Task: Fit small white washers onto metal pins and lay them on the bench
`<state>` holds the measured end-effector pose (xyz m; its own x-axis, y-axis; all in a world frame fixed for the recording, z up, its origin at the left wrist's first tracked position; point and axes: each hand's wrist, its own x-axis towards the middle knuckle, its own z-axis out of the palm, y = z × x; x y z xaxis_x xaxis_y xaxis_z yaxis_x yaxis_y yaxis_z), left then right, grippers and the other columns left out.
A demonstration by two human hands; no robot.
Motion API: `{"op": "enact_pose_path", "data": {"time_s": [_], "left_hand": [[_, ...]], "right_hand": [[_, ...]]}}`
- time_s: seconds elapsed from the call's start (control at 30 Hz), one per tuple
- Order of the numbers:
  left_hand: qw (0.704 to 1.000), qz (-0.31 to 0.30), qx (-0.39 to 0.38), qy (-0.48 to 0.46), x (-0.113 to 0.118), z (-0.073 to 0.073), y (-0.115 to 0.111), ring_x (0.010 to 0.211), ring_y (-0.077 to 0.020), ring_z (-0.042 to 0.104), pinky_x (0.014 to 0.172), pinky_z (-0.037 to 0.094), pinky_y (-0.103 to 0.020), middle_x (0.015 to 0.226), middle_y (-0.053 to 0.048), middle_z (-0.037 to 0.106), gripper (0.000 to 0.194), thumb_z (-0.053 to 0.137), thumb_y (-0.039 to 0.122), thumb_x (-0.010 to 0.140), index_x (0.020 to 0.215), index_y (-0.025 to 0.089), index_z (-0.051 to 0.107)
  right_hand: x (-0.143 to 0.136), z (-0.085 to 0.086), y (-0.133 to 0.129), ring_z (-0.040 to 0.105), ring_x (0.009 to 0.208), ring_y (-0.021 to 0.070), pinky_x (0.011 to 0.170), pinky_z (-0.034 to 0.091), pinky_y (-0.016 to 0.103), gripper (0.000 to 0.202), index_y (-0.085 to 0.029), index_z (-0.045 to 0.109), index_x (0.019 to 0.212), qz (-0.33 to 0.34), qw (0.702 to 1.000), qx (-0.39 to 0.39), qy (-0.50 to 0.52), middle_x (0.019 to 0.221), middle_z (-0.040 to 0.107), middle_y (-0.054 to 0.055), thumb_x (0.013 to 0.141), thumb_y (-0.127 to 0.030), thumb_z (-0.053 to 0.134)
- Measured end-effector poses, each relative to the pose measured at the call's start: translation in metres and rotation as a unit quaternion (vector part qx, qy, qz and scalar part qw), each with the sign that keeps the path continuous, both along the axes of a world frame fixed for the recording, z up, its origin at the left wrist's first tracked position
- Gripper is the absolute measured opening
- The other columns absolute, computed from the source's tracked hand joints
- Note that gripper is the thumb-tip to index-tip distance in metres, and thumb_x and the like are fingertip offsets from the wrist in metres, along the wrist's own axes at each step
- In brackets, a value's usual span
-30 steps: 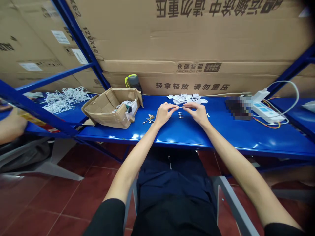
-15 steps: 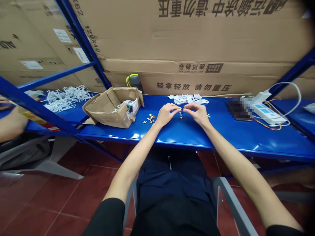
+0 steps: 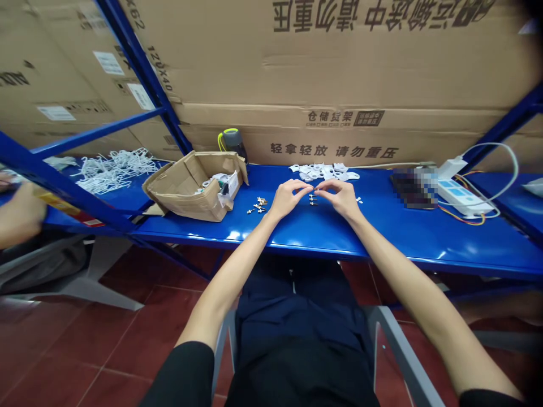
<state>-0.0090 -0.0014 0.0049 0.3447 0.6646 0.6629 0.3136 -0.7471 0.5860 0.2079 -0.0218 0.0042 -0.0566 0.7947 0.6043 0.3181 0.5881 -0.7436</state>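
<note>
My left hand (image 3: pixel 292 198) and my right hand (image 3: pixel 339 196) meet at the fingertips above the blue shelf (image 3: pixel 271 232). Both are closed in a pinch around something tiny, mostly hidden by the fingers. Just below the fingertips, several small metal pins with white collars (image 3: pixel 313 199) lie in a short column. To the left of my left hand is a loose cluster of similar brass-coloured pins (image 3: pixel 259 204). A few tiny white pieces (image 3: pixel 359 200) rest right of my right hand. Behind the hands lies a pile of white plastic parts (image 3: pixel 324 171).
At left stands an open cardboard box (image 3: pixel 190 192) holding mixed parts, with a grey bottle (image 3: pixel 234 142) behind it. A power strip (image 3: pixel 460 195) with cables is at right. White hooks (image 3: pixel 114 169) heap beyond the blue post, near another person's arm (image 3: pixel 23 215).
My hands stay nearly in place, fingertips together, with only slight finger movement. The other person's arm at far left has shifted a little.
</note>
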Motion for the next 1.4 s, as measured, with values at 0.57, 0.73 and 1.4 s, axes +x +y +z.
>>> {"op": "enact_pose_path", "data": {"time_s": [0.57,0.73,1.4], "left_hand": [[0.993,-0.058,-0.098,0.005,0.001,0.005,-0.01,0.093,-0.0227,0.074,0.088,0.054,-0.033,0.103,-0.006,0.084,0.031,0.071,0.047,0.099,0.102,0.02,0.085],[0.992,-0.067,-0.108,-0.004,0.0,0.006,-0.008,0.096,-0.0231,0.075,0.09,0.054,-0.033,0.104,-0.005,0.084,0.031,0.07,0.047,0.1,0.102,0.019,0.085],[0.978,-0.11,-0.176,0.004,-0.003,0.009,-0.005,0.097,-0.026,0.076,0.092,0.055,-0.035,0.098,-0.006,0.084,0.036,0.071,0.051,0.097,0.096,0.018,0.086]], "right_hand": [[-0.002,0.004,-0.004,0.075,0.085,0.0289,0.088,0.063,0.048,0.046,-0.025,0.076,0.075,0.004,1.0,-0.012,0.028,0.084,0.08,0.007,0.072,-0.069,0.09],[-0.001,0.005,-0.006,0.076,0.088,0.0293,0.091,0.063,0.049,0.044,-0.026,0.078,0.078,0.019,0.999,-0.008,0.031,0.087,0.081,0.006,0.073,-0.068,0.089],[-0.003,0.01,-0.015,0.075,0.088,0.0281,0.086,0.06,0.045,0.035,-0.028,0.084,0.085,0.058,0.998,-0.011,-0.029,0.09,0.083,0.005,0.083,-0.063,0.084]]}}
